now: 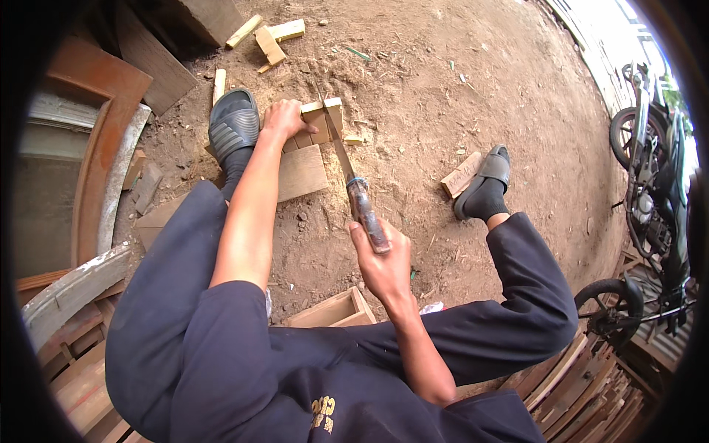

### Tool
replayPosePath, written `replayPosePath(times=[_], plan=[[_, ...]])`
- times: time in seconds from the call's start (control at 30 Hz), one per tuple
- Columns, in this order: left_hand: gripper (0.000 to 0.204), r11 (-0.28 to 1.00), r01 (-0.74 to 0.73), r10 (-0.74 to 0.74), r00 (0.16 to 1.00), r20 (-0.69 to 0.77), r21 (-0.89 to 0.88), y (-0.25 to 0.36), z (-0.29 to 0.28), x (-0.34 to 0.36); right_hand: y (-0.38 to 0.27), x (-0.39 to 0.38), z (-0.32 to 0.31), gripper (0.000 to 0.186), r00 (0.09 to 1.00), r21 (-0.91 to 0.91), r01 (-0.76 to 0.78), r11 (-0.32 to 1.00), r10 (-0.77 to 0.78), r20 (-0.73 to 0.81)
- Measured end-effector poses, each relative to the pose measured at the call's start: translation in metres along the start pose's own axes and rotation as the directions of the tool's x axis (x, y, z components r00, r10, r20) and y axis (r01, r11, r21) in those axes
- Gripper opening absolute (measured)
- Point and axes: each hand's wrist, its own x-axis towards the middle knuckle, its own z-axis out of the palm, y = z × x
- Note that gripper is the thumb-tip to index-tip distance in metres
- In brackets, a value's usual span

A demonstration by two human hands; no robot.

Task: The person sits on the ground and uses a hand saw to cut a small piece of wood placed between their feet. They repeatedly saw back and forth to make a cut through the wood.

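Observation:
My right hand [385, 258] is wrapped round the dark, worn handle of a handsaw [340, 148]. Its narrow, tapering blade points away from me and lies across a wooden block [330, 118] near its right end. The block shows several upright lines on the side facing me. My left hand [284, 118] grips the block left of the blade, thumb against its near side. Just left of that hand is my sandalled left foot [235, 129]. Below the block, a flat wooden board [303, 173] lies on the dirt.
Pale wood offcuts [270, 46] lie beyond my left foot. A wood piece [461, 175] sits beside my right sandal [491, 177]. Nearer me is an open wooden box [332, 308]. Wooden frames [111, 148] stack up at left; a motorcycle [653, 192] stands at right above piled planks [583, 384].

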Motion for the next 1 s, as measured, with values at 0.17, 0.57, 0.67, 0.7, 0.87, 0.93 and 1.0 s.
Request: replayPosePath(times=[0.17, 0.57, 0.67, 0.7, 0.87, 0.93, 1.0], plan=[[0.066, 0.997, -0.081, 0.082, 0.991, -0.108, 0.008, -0.006, 0.012, 0.007, 0.039, -0.015, 0.021, 0.014, 0.928, -0.132, 0.366, 0.921, -0.373, -0.024], [0.056, 0.997, -0.031, 0.041, 0.986, -0.159, 0.067, 0.019, 0.018, -0.028, 0.019, 0.114, 0.032, 0.028, 0.987, 0.079, 0.148, 0.986, -0.153, 0.054], [0.056, 0.997, -0.01, 0.018, 0.992, -0.124, 0.072, 0.016, 0.017, -0.026, 0.023, 0.111, 0.035, 0.028, 0.987, 0.165, 0.121, 0.979, -0.136, 0.088], [0.056, 0.997, -0.009, 0.019, 0.991, -0.133, 0.074, 0.017, 0.017, -0.025, 0.031, 0.114, 0.036, 0.028, 0.988, 0.148, 0.124, 0.981, -0.135, 0.069], [0.057, 0.997, 0.021, -0.012, 0.991, -0.13, 0.071, 0.016, 0.02, -0.025, 0.029, 0.108, 0.038, 0.027, 0.993, 0.117, 0.077, 0.99, -0.086, 0.077], [0.057, 0.998, 0.018, -0.012, 0.993, -0.117, 0.053, 0.017, 0.019, -0.025, 0.025, 0.108, 0.04, 0.027, 0.994, 0.081, 0.069, 0.994, -0.075, 0.079], [0.057, 0.998, 0.012, -0.005, 0.992, -0.128, 0.055, 0.019, 0.019, -0.026, 0.021, 0.11, 0.042, 0.027, 0.994, 0.076, 0.067, 0.995, -0.073, 0.08]])
